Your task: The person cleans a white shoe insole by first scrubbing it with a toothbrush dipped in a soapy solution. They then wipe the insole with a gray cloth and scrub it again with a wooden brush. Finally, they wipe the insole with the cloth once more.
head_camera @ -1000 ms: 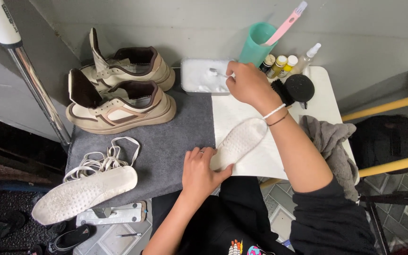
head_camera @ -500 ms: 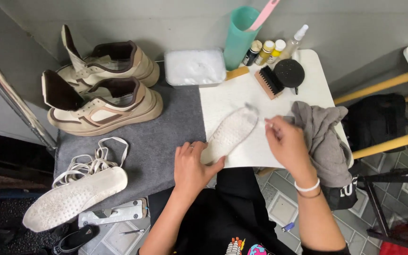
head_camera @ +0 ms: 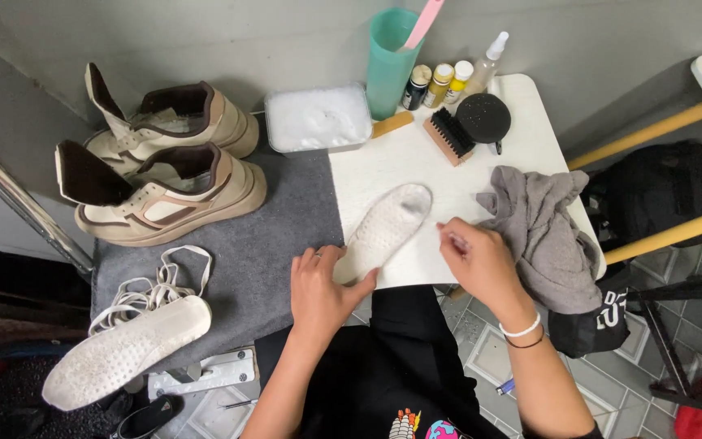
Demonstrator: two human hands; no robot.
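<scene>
**Right hand comes back from the tub to the table edge**

A second ago the right hand (head_camera: 481, 260) reaches up to the white tub (head_camera: 318, 118) at the back of the table. Now it sits low, beside the grey cloth (head_camera: 542, 228), fingers pinched on something too small to tell. The view shifts too: the brush (head_camera: 448, 136) and round black lid (head_camera: 483, 118), hidden under the arm then, now show.

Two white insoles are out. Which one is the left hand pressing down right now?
The insole lying on the white board, its near end under the left hand. The other insole lies untouched at the left on the grey mat, beside the loose laces.
</scene>
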